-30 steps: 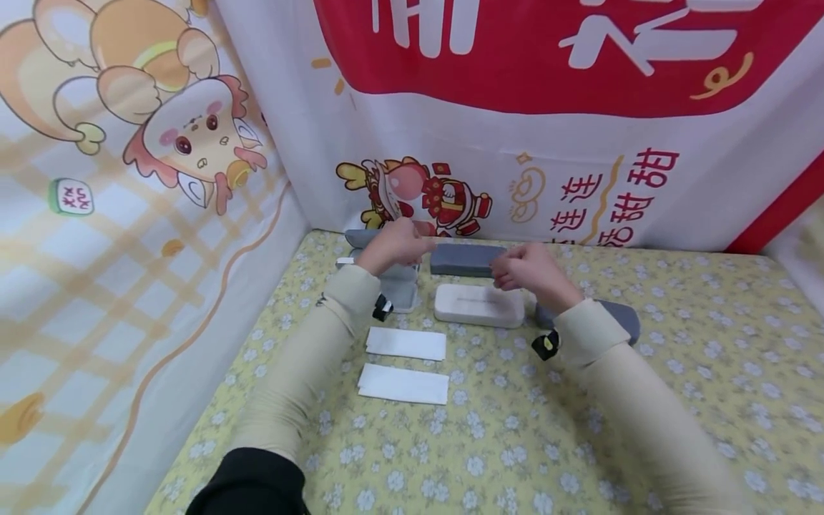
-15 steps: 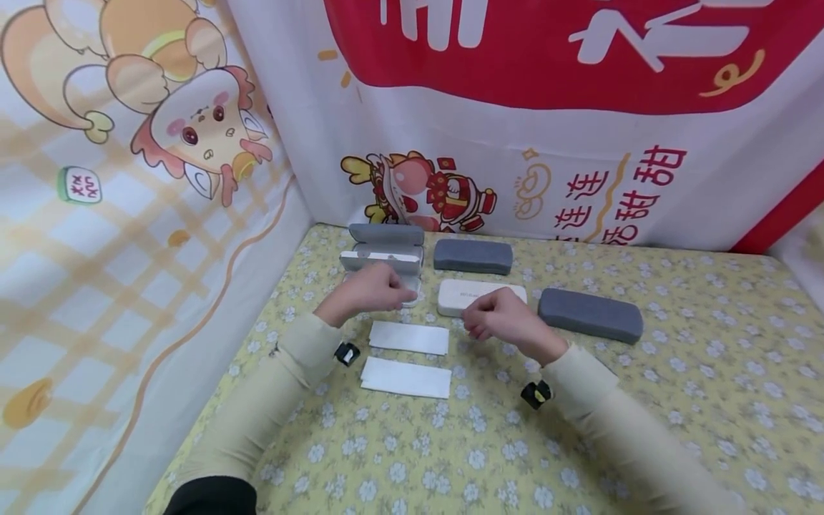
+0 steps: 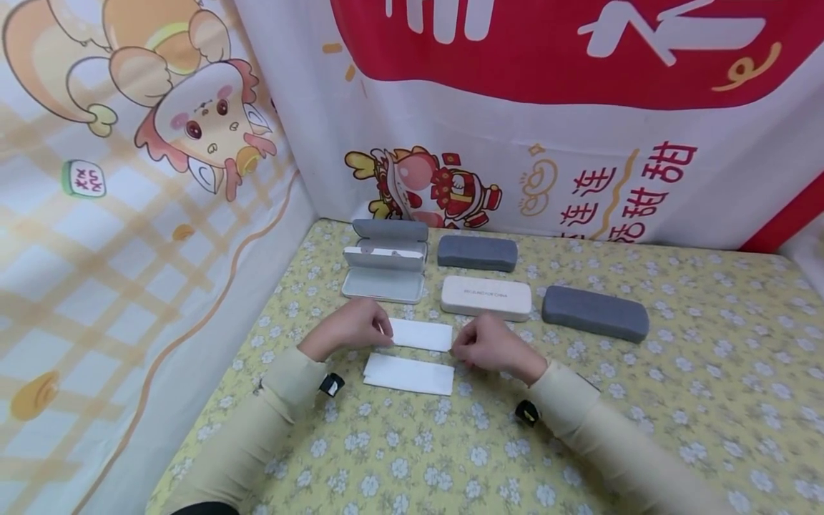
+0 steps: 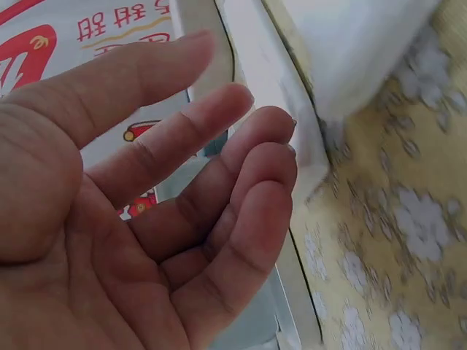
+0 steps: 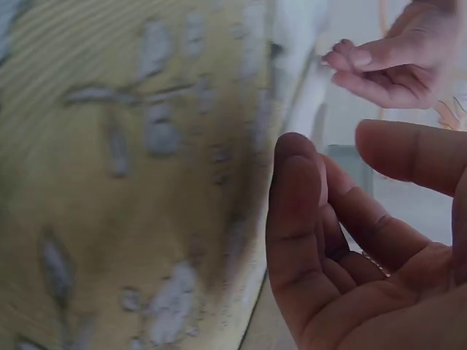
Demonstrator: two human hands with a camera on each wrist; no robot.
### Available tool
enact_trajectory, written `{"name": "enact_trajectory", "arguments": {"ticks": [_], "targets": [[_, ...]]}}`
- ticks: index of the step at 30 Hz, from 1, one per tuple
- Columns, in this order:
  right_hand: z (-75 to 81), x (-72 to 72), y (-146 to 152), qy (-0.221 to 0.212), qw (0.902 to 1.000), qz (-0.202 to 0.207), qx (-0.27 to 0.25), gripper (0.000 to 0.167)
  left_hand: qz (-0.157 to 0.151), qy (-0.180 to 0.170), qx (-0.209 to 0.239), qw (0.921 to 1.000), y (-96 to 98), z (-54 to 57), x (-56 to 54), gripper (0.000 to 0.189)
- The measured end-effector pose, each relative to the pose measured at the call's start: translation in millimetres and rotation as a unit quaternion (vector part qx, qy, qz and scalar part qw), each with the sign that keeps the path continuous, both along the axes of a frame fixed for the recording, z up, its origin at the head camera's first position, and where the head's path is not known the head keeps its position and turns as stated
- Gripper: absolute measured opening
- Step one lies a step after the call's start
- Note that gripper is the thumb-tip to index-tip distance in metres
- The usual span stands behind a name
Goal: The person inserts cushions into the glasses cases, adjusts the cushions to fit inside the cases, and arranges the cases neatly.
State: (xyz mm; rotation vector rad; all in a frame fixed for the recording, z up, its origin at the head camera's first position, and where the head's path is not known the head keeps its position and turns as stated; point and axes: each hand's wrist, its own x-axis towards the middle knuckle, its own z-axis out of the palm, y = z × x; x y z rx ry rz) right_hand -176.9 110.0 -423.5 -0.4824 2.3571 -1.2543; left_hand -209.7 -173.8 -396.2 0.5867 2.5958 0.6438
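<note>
Two folded white pieces, cloth or paper, lie flat on the flowered tablecloth. My left hand (image 3: pixel 355 325) is at the left end of the farther white piece (image 3: pixel 421 335); my right hand (image 3: pixel 494 347) is at its right end. In the left wrist view, the left thumb and loosely bent fingers (image 4: pixel 252 226) stand apart with nothing between them. A gap also shows between the right thumb and bent fingers (image 5: pixel 295 240) in the right wrist view. Whether fingertips touch the piece, I cannot tell. The nearer white piece (image 3: pixel 412 375) lies just below.
An open grey glasses case (image 3: pixel 383 285), with a white strip across its middle, stands at the back left. Beside it are a closed grey case (image 3: pixel 478 253), a white case (image 3: pixel 486 296) and another grey case (image 3: pixel 595 312). Printed curtains border the table behind and left.
Both hands have come back from the row of cases toward me, down to the ends of the farther white piece. The open case, earlier partly covered by the left hand, now shows fully.
</note>
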Motion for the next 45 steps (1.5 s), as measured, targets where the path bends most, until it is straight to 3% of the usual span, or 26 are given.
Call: {"name": "enact_trajectory", "arguments": {"ticks": [11,19,25,33,45], "targets": [[-6.0,3.9,-15,0.086,0.9924,0.040,0.078,0.017,0.052,-0.046,-0.040,0.9968,-6.2,-8.1,9.3,0.020],[-5.9,7.4,-25,0.112,0.9864,0.041,0.113,0.021,0.040,-0.053,-0.043,0.9968,-5.9,-9.1,13.1,0.021],[-3.7,8.7,-27,0.097,0.9872,0.048,0.117,0.020,0.028,-0.065,-0.004,0.9975,-11.1,-7.9,12.8,0.019],[4.2,7.8,-24,0.071,0.9945,0.013,0.076,0.014,0.022,-0.099,0.076,0.9919,-24.0,-7.4,13.9,0.012],[11.6,4.3,-20,0.045,0.9987,-0.018,0.011,0.006,0.019,-0.115,0.134,0.9842,-41.4,-5.8,8.2,0.011]]}}
